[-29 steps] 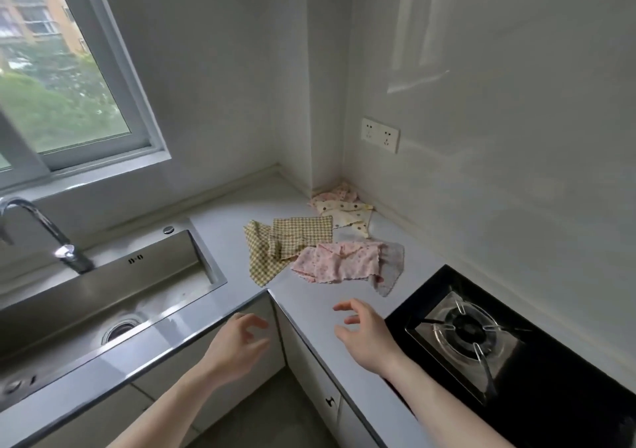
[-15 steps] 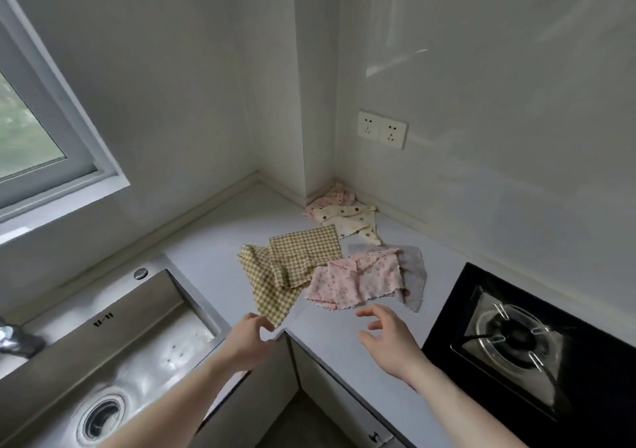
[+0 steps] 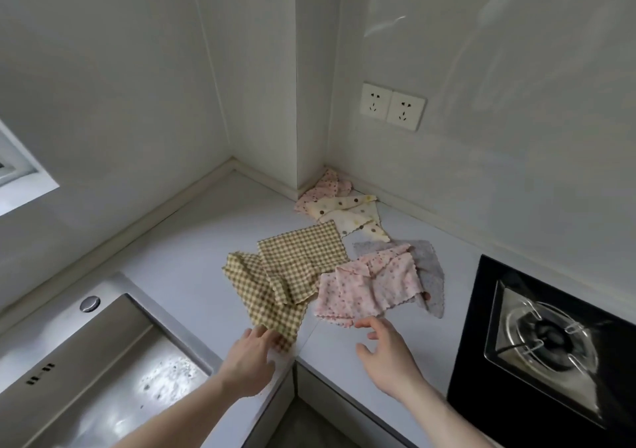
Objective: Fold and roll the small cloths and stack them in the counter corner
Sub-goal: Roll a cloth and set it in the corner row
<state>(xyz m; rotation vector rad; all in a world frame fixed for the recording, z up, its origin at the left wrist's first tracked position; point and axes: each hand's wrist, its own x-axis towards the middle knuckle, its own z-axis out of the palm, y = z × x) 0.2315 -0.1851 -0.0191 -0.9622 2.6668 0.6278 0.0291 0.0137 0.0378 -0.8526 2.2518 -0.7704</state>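
Left hand (image 3: 248, 354) grip touches the crumpled yellow gingham cloth (image 3: 275, 296); right hand (image 3: 389, 354) spread, holding nothing

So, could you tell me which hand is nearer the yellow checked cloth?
Left. The left hand touches the yellow checked cloth's near corner; the right hand hovers apart, to its right, by the pink floral cloth.

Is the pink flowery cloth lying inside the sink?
No, the pink flowery cloth lies on the counter between the yellow checked cloth and the stove, away from the sink.
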